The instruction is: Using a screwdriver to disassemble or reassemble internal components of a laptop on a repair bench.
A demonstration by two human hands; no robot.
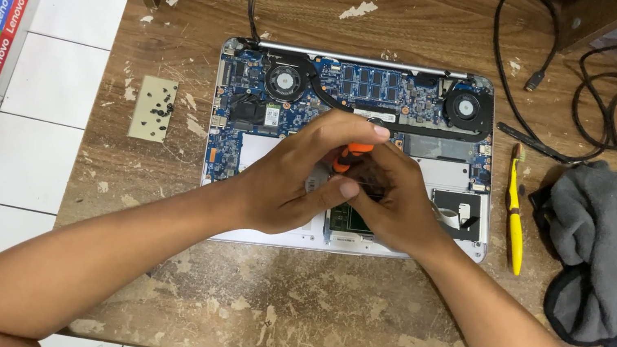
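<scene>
My left hand [299,170] and right hand [391,199] meet over the middle of the opened laptop [248,139], which lies on the worn wooden tabletop [304,305]. My left fingers [356,130] curl narrow around a small orange screwdriver [351,155], and my right fingers close on its lower part. Beyond my fingers sit two round fans. To the right of my right hand lie a yellow toothbrush [515,214] and a grey cloth [610,246]; left of my left hand, a pad with screws [154,108].
</scene>
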